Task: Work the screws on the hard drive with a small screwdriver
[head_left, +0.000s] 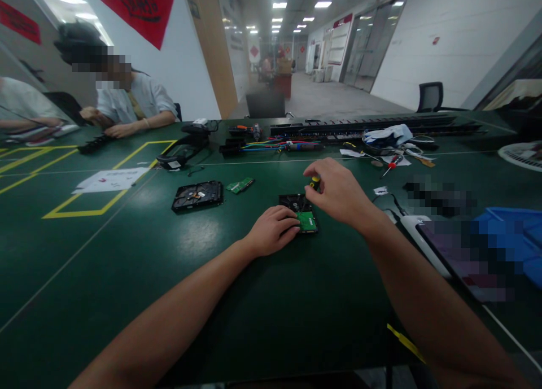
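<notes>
A hard drive [307,222] with a green circuit board on its upward face lies on the dark green table. My left hand [273,231] holds it from the left, fingers closed over its side and part of the board. Above the drive's far right corner, my right hand [339,194] pinches a screwdriver [314,183] with a yellow and black handle. Its tip is hard to make out against the drive. To the left sit another hard drive [197,196] and a loose green circuit board [240,186].
Cables and black strips [296,132] line the table's far side. On the right are a red-handled screwdriver [393,162], a white-edged device [427,242] and a blue tray [512,231]. A co-worker [135,98] sits at the far left, near papers [112,179] and yellow tape outlines.
</notes>
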The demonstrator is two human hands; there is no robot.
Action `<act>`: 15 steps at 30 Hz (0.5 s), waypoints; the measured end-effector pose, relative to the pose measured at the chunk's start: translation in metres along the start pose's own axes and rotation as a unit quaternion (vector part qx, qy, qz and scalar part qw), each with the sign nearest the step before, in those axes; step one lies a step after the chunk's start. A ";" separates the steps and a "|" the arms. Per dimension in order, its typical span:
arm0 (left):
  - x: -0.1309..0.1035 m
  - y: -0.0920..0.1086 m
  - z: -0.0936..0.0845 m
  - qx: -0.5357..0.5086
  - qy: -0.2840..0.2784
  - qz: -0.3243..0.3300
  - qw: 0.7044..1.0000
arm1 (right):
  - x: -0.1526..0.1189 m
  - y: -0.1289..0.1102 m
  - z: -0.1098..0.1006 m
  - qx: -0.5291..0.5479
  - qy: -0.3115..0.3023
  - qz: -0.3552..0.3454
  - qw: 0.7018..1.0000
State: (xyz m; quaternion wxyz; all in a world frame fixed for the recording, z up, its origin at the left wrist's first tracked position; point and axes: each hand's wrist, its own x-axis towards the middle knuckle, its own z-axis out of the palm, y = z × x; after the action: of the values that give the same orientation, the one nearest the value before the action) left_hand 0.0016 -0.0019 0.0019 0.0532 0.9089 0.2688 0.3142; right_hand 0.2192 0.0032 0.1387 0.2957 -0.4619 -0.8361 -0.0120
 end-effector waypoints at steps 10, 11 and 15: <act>-0.001 -0.001 0.000 0.004 0.000 0.000 1.000 | 0.000 0.000 -0.004 0.050 -0.017 -0.046 0.998; -0.001 -0.001 0.000 0.004 0.001 -0.001 1.000 | 0.000 0.001 -0.004 0.055 -0.020 -0.056 0.997; -0.001 0.000 0.000 0.002 -0.001 -0.003 1.000 | -0.001 -0.001 -0.003 0.061 -0.034 -0.059 0.996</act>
State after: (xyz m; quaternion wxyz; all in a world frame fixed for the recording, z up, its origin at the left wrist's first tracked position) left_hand 0.0010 -0.0021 0.0015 0.0523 0.9086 0.2717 0.3129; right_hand 0.2199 0.0010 0.1412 0.2930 -0.3927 -0.8709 0.0371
